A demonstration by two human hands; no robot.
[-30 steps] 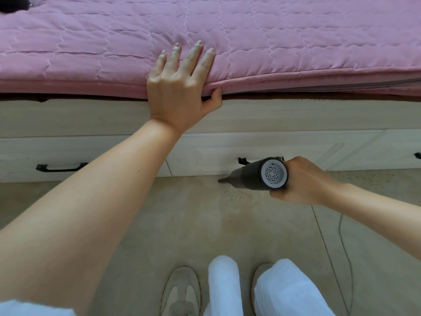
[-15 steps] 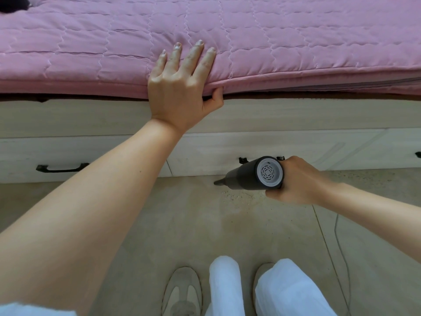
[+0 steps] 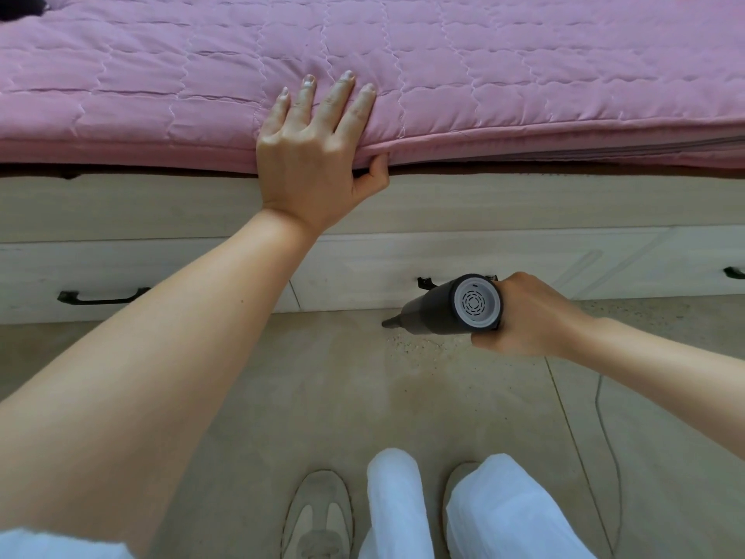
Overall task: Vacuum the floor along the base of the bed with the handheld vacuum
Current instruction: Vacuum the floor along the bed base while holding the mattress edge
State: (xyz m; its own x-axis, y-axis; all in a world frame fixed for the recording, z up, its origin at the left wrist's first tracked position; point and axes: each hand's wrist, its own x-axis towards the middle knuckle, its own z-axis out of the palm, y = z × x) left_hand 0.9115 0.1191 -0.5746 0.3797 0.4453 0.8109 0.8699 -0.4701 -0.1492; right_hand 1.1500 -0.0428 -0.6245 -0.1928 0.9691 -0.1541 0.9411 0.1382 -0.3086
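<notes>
My right hand (image 3: 532, 316) grips the handheld vacuum (image 3: 447, 308), nozzle near the closed drawers (image 3: 363, 272); my left hand (image 3: 314, 155) lies flat on the bed (image 3: 524, 74).

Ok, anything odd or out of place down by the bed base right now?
Mostly fine. A patch of fine grit lies on the floor just below the handheld vacuum nozzle, not yet picked up. A thin cord trails loose across the floor on the right. The left hand rests on the pink quilt edge.

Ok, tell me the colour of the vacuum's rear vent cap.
White rear vent cap, on a dark grey body; head view.
</notes>
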